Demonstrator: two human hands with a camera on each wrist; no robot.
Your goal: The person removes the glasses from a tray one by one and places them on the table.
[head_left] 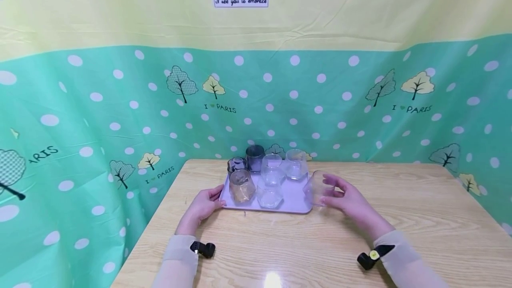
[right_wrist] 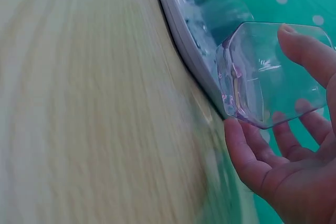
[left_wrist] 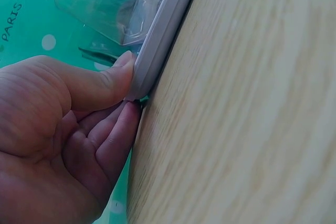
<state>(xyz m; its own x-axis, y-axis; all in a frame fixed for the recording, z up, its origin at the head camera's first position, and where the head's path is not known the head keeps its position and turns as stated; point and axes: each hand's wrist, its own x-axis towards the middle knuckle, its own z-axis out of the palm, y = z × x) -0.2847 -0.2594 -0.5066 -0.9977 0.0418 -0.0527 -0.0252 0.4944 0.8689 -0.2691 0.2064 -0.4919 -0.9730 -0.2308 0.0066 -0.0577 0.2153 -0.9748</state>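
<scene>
A pale lilac tray (head_left: 294,206) lies on the table with several glasses on it. My left hand (head_left: 206,202) grips its left edge; in the left wrist view the thumb (left_wrist: 107,82) presses the rim and the fingers curl beside and below it. With the fingers of my right hand (head_left: 348,197) I hold a clear faceted glass (head_left: 318,189) at the tray's right front corner. The right wrist view shows that glass (right_wrist: 273,72) between thumb and fingers, its thick base towards the tray. Whether the base touches the tray I cannot tell.
On the tray stand an amber glass (head_left: 242,186), a dark tumbler (head_left: 254,159), a smaller dark glass (head_left: 237,165) and three clear glasses, one at the front (head_left: 270,197). The wooden table (head_left: 248,243) meets a green dotted curtain (head_left: 320,123) at the back.
</scene>
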